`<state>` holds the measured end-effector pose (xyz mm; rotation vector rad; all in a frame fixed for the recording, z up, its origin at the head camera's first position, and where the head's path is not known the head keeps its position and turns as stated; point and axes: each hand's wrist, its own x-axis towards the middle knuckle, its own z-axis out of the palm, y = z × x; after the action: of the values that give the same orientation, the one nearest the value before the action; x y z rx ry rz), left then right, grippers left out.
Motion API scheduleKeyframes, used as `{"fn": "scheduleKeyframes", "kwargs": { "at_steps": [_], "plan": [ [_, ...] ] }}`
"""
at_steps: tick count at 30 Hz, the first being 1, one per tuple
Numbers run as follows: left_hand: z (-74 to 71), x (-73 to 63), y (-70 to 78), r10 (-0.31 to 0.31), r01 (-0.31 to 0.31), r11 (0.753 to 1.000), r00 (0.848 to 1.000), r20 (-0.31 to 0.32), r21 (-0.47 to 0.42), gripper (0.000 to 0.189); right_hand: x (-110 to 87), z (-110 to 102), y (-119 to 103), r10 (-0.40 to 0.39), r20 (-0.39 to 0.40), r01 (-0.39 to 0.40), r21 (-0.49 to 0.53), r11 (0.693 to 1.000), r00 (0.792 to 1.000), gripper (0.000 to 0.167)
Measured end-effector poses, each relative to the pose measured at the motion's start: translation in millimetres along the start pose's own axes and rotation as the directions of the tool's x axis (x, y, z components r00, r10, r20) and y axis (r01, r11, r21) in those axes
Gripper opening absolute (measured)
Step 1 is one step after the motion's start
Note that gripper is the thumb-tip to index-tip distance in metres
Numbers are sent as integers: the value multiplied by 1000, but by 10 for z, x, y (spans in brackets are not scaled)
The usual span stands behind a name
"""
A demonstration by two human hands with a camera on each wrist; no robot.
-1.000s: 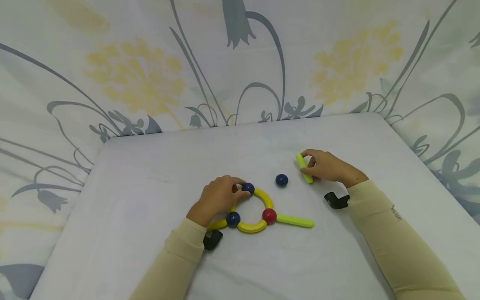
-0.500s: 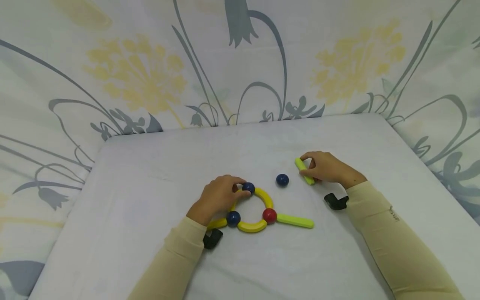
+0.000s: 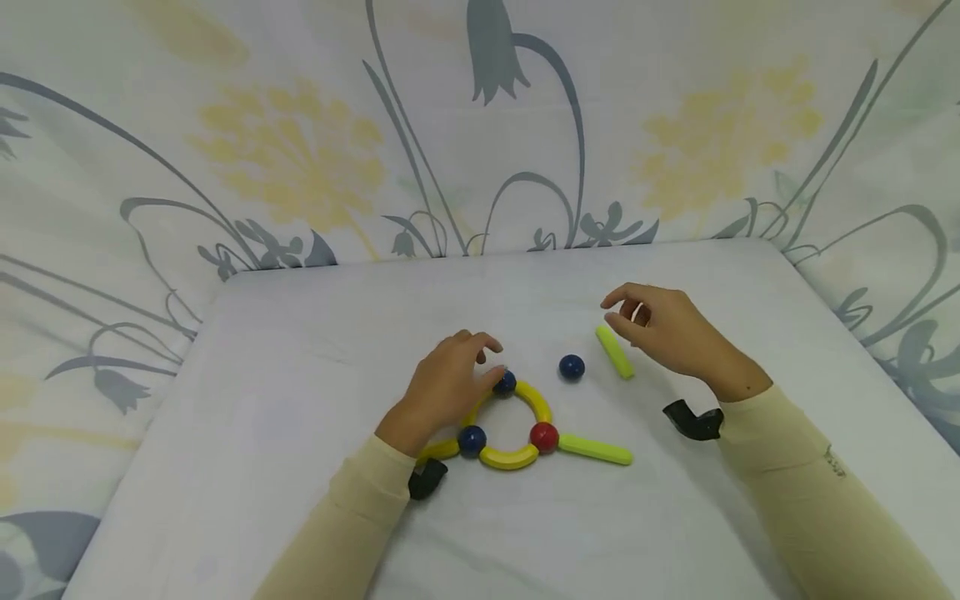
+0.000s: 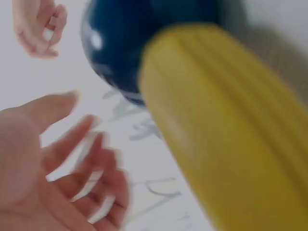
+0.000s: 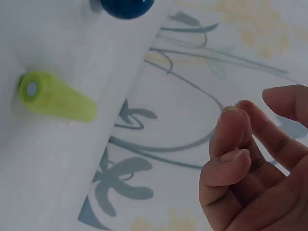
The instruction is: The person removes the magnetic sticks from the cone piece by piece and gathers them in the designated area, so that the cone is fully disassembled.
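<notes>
A ring of curved yellow rods (image 3: pixel 510 458) and balls lies on the table: a red ball (image 3: pixel 543 437), a blue ball (image 3: pixel 472 441) at its left, and another blue ball (image 3: pixel 506 384) at its far side. My left hand (image 3: pixel 441 385) hovers over the ring's left side, fingers parted, holding nothing. Its thumb overlaps the far blue ball in the head view. My right hand (image 3: pixel 671 332) is raised with loosely bent fingers, nothing between them. Just left of it lies a straight lime-green rod (image 3: pixel 615 352), its end showing a grey disc in the right wrist view.
A loose blue ball (image 3: pixel 572 367) sits between the ring and the loose rod. A second lime-green rod (image 3: pixel 596 449) extends right from the red ball. Another yellow rod (image 3: pixel 442 451) juts out leftward, partly hidden by the left wrist. Floral fabric (image 3: pixel 420 125) rises behind the table.
My right hand has let go of the lime-green rod and moved up, leaving it on the table. My left fingers have come off the far blue ball and spread.
</notes>
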<state>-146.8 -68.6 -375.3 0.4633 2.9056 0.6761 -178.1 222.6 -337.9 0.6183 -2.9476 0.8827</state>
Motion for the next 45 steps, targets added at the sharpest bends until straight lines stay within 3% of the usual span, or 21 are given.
{"fn": "scheduleKeyframes", "kwargs": {
  "at_steps": [3, 6, 10, 17, 23, 25, 31, 36, 45],
  "plan": [
    [-3, -83, 110, 128, -128, 992, 991, -32, 7, 26, -113, 44, -122, -95, -7, 95, 4, 995, 995, 9],
    [31, -194, 211, 220, -221, 974, 975, 34, 40, 27, -218, 145, -179, -162, 61, 160, 33, 987, 985, 3],
    [139, -303, 295, 269, -280, 954, 957, 108, 106, 34, -317, 307, -195, -205, 184, 193, 80, 978, 961, 11],
    [288, -396, 325, 333, -353, 909, 935, 123, 220, 44, -395, 541, -141, -205, 339, 162, 150, 975, 918, 24],
    [340, -432, 307, 346, -362, 905, 932, 112, 222, 37, -444, 641, -99, -157, 490, 107, 130, 986, 857, 32],
    [353, -426, 307, 348, -363, 904, 932, 102, 226, 35, -461, 659, -103, -154, 506, 112, 113, 987, 848, 36],
    [376, -414, 288, 353, -362, 900, 932, 79, 243, 31, -465, 707, -142, -151, 496, 150, 42, 988, 855, 35],
    [369, -414, 289, 358, -362, 898, 932, 61, 252, 27, -466, 689, -163, -184, 489, 164, 85, 983, 853, 31],
    [362, -387, 322, 331, -342, 920, 939, 90, 193, 28, -474, 564, -162, -183, 517, 142, 118, 983, 837, 24]
  ]
}}
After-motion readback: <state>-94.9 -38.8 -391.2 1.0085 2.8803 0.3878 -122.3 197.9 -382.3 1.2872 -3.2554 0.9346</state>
